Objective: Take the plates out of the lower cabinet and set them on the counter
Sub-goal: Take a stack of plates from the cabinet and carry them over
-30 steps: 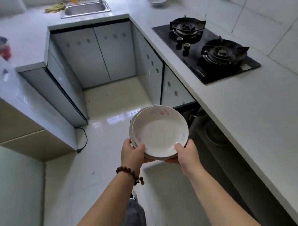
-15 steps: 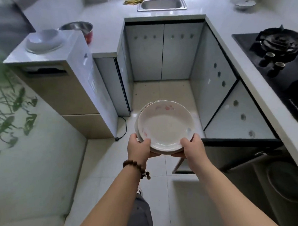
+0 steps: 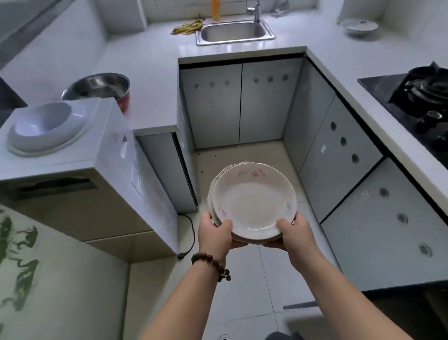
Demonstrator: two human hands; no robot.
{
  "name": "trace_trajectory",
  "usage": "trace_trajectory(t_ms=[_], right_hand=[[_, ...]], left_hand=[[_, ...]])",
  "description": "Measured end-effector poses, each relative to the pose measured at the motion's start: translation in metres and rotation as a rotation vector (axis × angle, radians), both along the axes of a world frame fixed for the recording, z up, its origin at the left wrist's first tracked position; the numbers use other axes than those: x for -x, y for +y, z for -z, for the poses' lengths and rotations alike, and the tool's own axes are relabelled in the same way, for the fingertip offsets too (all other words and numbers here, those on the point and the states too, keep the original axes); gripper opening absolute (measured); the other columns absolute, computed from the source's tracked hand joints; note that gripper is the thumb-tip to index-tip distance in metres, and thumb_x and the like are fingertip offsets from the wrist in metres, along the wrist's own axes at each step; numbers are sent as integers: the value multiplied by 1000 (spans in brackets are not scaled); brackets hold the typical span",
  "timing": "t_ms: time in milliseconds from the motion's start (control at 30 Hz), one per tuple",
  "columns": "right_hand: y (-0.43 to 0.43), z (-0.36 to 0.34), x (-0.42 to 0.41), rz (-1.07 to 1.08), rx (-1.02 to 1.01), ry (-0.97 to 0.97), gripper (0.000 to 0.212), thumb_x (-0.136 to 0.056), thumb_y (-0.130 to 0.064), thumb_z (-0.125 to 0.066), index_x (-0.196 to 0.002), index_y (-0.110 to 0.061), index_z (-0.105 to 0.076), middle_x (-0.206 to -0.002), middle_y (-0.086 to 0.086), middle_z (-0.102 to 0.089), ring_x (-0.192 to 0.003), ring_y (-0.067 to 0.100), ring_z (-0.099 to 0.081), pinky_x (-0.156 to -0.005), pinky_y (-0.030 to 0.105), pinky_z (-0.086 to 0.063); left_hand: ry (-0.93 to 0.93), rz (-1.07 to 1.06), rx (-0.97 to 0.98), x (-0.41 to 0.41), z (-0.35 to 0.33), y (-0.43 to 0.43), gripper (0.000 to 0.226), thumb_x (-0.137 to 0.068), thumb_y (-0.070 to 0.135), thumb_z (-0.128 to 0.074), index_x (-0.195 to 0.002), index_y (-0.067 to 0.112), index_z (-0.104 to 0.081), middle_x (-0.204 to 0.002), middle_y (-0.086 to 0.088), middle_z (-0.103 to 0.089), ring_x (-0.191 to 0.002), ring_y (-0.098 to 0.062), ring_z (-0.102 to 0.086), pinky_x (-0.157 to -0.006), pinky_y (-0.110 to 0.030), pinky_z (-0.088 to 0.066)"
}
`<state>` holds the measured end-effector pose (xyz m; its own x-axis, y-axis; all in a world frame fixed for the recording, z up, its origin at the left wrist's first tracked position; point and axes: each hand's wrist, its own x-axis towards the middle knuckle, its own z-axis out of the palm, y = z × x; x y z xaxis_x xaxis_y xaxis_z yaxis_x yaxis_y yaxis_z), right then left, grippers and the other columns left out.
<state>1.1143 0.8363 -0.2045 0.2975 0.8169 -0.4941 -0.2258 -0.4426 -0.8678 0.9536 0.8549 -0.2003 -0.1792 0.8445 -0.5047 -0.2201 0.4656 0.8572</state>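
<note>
The left hand [image 3: 215, 235] curls round the near-left rim of the stacked plates [image 3: 255, 202], thumb on top. The right hand [image 3: 296, 233] grips the near-right rim likewise. The stack is held above the floor, apart from the counter [image 3: 149, 70]. Glazed ceramic is likely heavy, stiff, slippery and breakable, so fingers belong underneath.

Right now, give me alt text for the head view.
The left hand and right hand grip a stack of white plates by its near rim, above the kitchen floor. A white counter wraps around, with a sink ahead and a black stove on the right.
</note>
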Motion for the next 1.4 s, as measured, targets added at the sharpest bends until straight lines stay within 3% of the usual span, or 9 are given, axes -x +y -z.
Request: trace_trajectory(t_ms=[233,567,867,1000,1133,1267,1400], right_hand=[[84,5,-20,64,0,-35,34,-83,2,-40,-102,-16,-62,-105,15,-69,-84,33,-70,-57,41,-59],[249,24,-78,182,35,16,36,-84,-3,-44,-117,-7,-55,-117,18,-63,-95,41,-66,-57,43,-59],[372,-6,-127,236,-25,22,34,-84,3,-42,-114,-6,-56,-112,17,-65,-87,31,-67,-50,36,-56],[428,-9,-146,267,-17,11,36,-85,4,-41,-117,-5,-54,-115,18,-63,-91,33,-66,-51,37,-57],[493,-1,-167,325,-9,5,33,-87,1,-43,-118,-6,-52,-117,15,-61,-89,29,-66,-52,38,-58],[571,4,-185,392,-22,6,32,-87,2,-44,-116,-6,-53,-117,16,-61,-92,31,-66,-52,39,-58],[634,0,-201,506,-4,-20,21,-87,-1,-48,-104,-12,-52,-115,16,-60,-99,34,-63,-54,42,-59]], left_hand=[[-15,85,24,-20,18,96,19,-83,0,-54,-96,14,-55,-99,-15,-67,-83,-34,-71,-53,-43,-59],[19,169,13,-84,15,271,18,-86,-2,-51,-95,13,-52,-100,-12,-63,-84,-31,-68,-49,-39,-58],[26,238,-21,-137,-6,404,19,-84,-2,-51,-100,9,-53,-106,-15,-63,-90,-35,-68,-59,-53,-60],[8,260,-13,-157,-4,464,18,-85,-3,-50,-101,6,-52,-103,-16,-64,-80,-31,-71,-55,-46,-59],[21,324,-21,-181,2,537,17,-86,-1,-50,-98,10,-53,-104,-13,-62,-90,-34,-68,-54,-45,-60],[81,395,-39,-201,4,622,15,-84,3,-52,-95,12,-53,-100,-11,-62,-86,-26,-67,-46,-29,-56],[127,492,-60,-223,-2,698,17,-80,8,-53,-96,13,-54,-100,-11,-64,-94,-31,-67,-66,-50,-61]])
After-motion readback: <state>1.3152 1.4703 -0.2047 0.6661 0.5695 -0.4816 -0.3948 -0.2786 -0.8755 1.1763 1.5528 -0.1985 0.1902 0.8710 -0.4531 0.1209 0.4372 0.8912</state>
